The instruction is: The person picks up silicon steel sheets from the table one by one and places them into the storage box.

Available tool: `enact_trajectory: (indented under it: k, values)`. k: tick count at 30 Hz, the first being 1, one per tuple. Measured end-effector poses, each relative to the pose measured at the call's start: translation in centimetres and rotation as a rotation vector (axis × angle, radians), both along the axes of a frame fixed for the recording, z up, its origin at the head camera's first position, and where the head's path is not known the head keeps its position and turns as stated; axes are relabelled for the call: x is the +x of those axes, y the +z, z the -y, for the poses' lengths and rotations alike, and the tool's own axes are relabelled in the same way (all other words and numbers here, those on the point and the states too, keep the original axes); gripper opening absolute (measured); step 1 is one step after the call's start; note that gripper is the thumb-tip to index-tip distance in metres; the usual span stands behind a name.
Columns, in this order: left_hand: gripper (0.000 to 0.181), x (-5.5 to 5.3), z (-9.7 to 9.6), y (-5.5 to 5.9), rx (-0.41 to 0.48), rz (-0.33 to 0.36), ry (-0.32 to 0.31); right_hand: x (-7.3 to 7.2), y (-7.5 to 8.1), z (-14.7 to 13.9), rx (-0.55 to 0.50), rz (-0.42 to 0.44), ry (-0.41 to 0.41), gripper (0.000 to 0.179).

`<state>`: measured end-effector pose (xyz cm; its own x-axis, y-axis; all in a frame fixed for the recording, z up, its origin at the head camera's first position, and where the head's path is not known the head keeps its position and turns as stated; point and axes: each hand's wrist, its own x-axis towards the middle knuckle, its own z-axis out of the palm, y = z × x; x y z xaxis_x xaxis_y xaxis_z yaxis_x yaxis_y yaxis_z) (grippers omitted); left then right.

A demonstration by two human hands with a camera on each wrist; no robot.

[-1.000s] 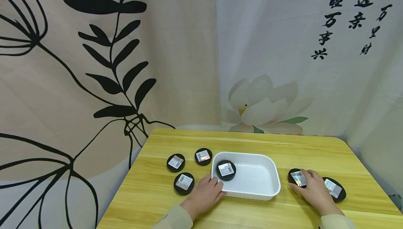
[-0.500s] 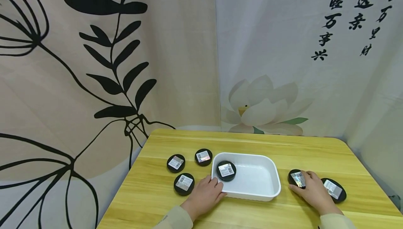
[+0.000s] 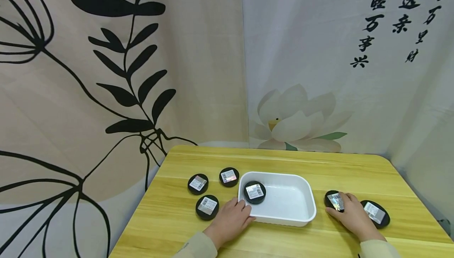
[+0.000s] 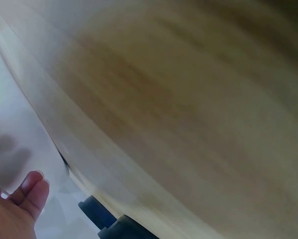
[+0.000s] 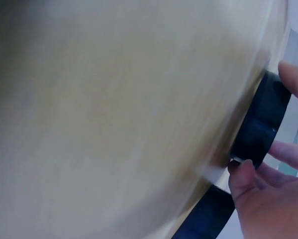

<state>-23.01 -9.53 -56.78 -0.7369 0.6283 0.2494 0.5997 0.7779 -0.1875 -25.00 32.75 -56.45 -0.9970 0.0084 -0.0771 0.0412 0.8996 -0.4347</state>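
One wood-grained worktop [image 3: 283, 246] carries everything, and nothing on it has visibly shifted over the last second, so the work seems paused at a grasp. One white tray [image 3: 289, 197] sits midway between the worktop's left and right edges. Two hands are out: the left hand [image 3: 230, 218] rests its fingers on the tray's near-left corner, though I cannot tell whether it grips or merely steadies it; the right hand [image 3: 349, 212], toward the worktop's right edge, is closed, thumb and fingers around the gripped disc [image 3: 332, 200]. Whether that disc is raised at all is hard to judge. Black discs total six: three [image 3: 198, 183] between the tray and the worktop's left edge, one [image 3: 254, 197] inside the tray against its left end, and two on the right, the gripped one and its neighbour [image 3: 376, 214] nearer the right edge. Six pale labels [image 3: 254, 190] show, one per disc.
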Motion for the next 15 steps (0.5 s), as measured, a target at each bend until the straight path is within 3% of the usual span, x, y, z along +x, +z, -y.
enact_trajectory:
  k: [15]
  values:
    - [0.035, -0.04, 0.00, 0.03, -0.001, 0.021, 0.001, -0.01, -0.15, -0.15, -0.016, 0.002, -0.018, 0.110]
